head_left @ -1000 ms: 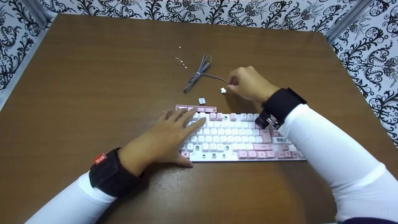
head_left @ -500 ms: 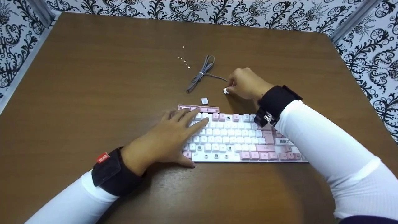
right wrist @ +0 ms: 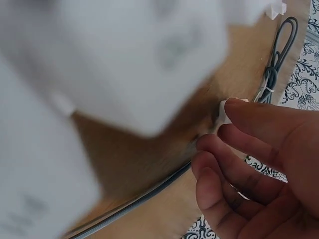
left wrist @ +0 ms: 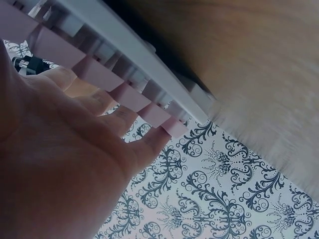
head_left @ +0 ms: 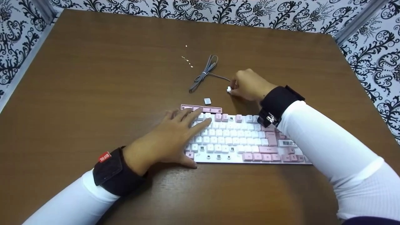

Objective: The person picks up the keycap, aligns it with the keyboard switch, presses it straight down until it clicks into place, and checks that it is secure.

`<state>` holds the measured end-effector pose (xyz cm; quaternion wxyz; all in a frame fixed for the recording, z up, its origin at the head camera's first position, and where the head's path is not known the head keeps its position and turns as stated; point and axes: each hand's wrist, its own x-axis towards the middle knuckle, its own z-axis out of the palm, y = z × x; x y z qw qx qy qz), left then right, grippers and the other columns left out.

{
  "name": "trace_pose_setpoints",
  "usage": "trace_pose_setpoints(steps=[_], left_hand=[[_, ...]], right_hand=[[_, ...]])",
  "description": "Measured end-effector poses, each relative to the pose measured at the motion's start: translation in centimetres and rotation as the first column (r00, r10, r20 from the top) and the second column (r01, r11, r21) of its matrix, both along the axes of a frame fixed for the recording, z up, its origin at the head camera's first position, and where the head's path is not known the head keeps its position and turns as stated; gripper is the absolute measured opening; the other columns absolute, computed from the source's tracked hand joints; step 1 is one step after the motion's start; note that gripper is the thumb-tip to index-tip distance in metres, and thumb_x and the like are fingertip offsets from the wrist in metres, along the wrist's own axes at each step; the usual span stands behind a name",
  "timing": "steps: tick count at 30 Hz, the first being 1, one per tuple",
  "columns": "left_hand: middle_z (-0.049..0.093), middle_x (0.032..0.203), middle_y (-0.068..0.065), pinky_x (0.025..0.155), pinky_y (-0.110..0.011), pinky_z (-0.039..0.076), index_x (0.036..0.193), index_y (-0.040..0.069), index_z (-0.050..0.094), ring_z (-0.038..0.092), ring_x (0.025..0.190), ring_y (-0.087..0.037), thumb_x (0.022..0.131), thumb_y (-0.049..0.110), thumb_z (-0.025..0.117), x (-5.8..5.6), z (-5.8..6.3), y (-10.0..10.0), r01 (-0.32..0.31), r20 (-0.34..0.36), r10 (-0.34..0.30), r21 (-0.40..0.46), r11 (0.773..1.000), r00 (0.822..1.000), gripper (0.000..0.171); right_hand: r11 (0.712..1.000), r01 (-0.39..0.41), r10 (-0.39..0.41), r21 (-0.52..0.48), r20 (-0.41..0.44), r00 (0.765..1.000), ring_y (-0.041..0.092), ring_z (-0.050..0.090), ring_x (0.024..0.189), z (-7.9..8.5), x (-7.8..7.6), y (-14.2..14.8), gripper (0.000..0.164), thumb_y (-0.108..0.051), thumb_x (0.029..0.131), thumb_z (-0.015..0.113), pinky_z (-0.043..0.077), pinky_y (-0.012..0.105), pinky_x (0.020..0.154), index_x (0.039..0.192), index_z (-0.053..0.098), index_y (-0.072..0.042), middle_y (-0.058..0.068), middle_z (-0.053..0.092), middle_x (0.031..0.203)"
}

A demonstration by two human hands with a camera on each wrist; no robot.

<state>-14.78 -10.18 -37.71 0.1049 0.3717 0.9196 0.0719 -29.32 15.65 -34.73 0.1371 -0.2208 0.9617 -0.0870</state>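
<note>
A pink and white keyboard [head_left: 240, 140] lies on the brown table [head_left: 93, 93]. My left hand [head_left: 175, 134] rests flat on its left end, fingers straight over the keys [left wrist: 124, 94]. Beyond the keyboard my right hand [head_left: 247, 84] pinches a small white keycap [head_left: 229, 89] between thumb and fingers; the same keycap [right wrist: 224, 112] shows at my fingertips in the right wrist view. Another loose white keycap [head_left: 207, 101] lies on the table just behind a long pink key [head_left: 201, 109].
A bundled grey cable [head_left: 203, 73] lies behind the keyboard, its lead running under my right hand; the cable [right wrist: 274, 64] shows again in the right wrist view. Patterned black and white walls [head_left: 218, 9] surround the table on three sides.
The right hand has closed onto the small white keycap and lifted it slightly. The left hand stays on the keyboard.
</note>
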Motion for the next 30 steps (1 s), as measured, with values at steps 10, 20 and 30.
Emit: trace_pose_setpoints(steps=[10, 20, 30], left_hand=[[0.014, 0.168, -0.016, 0.113, -0.071, 0.027, 0.162, 0.026, 0.016, 0.025, 0.149, -0.043, 0.067, 0.074, 0.076, 0.2, 0.1, 0.1, 0.021, -0.027, -0.021, 0.012, 1.000, 0.999, 0.123], [0.013, 0.168, -0.015, 0.116, -0.068, 0.024, 0.162, 0.026, 0.015, 0.024, 0.150, -0.041, 0.067, 0.074, 0.076, 0.1, 0.2, 0.2, 0.013, -0.020, -0.013, -0.004, 1.000, 1.000, 0.122], [0.012, 0.168, -0.016, 0.118, -0.068, 0.022, 0.162, 0.026, 0.014, 0.022, 0.151, -0.043, 0.068, 0.074, 0.075, 0.1, 0.0, 0.0, 0.003, -0.002, -0.003, 0.002, 1.000, 1.000, 0.122]], right_hand=[[0.994, -0.101, 0.095, -0.051, -0.104, 0.990, 0.027, 0.066, 0.085, 0.3, 0.6, 0.2, 0.013, -0.008, 0.088, 0.071, 0.055, 0.040, 0.078, 0.098, 0.070, -0.001, 0.014, 0.071, 0.090], [0.980, -0.145, 0.124, -0.139, -0.144, 0.982, 0.025, 0.070, 0.084, 1.0, 2.7, 0.3, 0.013, -0.005, 0.087, 0.069, 0.058, 0.039, 0.078, 0.099, 0.069, -0.001, 0.014, 0.074, 0.092], [0.953, -0.239, 0.199, -0.189, -0.208, 0.958, 0.022, 0.068, 0.083, 1.7, 6.1, 0.1, 0.017, -0.012, 0.084, 0.075, 0.058, 0.034, 0.075, 0.099, 0.070, -0.008, 0.007, 0.074, 0.091]])
